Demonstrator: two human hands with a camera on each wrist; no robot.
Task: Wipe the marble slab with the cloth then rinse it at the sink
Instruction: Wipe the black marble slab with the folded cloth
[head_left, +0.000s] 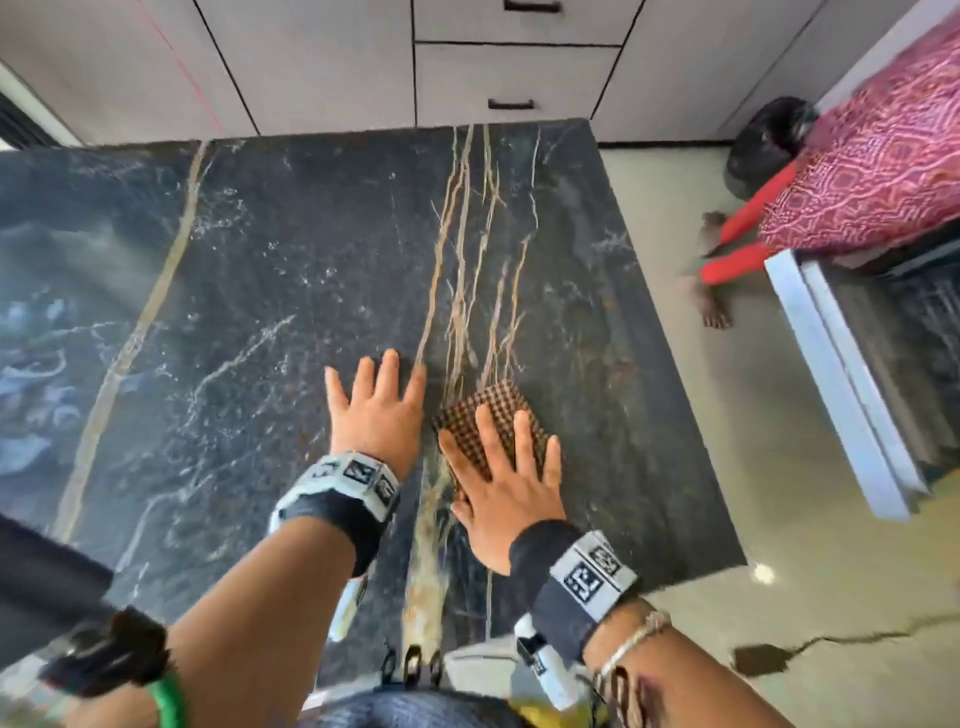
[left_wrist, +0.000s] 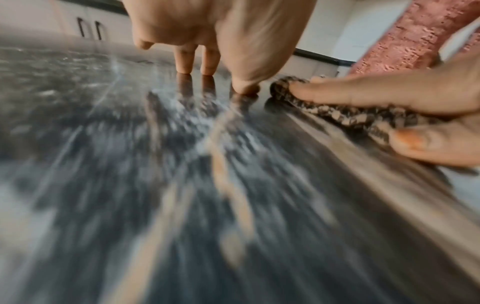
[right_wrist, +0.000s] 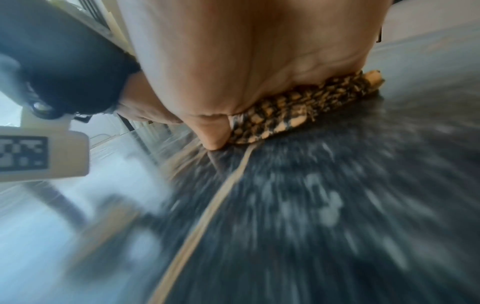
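Note:
The dark marble slab (head_left: 291, 270), veined in gold and white, fills the middle of the head view. A brown-and-black checked cloth (head_left: 488, 415) lies flat on it near the front right. My right hand (head_left: 506, 467) presses on the cloth with straight, spread fingers; its palm covers the cloth's near part. The cloth (left_wrist: 345, 117) shows under those fingers in the left wrist view, and the cloth (right_wrist: 293, 115) peeks from under the palm in the right wrist view. My left hand (head_left: 376, 400) lies flat on the bare slab (left_wrist: 155, 185) just left of the cloth, fingers straight.
Pale cabinets with drawers (head_left: 514, 67) stand beyond the slab's far edge. To the right is tiled floor (head_left: 779, 597), where another person in a pink patterned garment (head_left: 878, 156) and red trousers stands by a black bin bag (head_left: 763, 150). A steel-edged counter (head_left: 852, 384) runs along the right.

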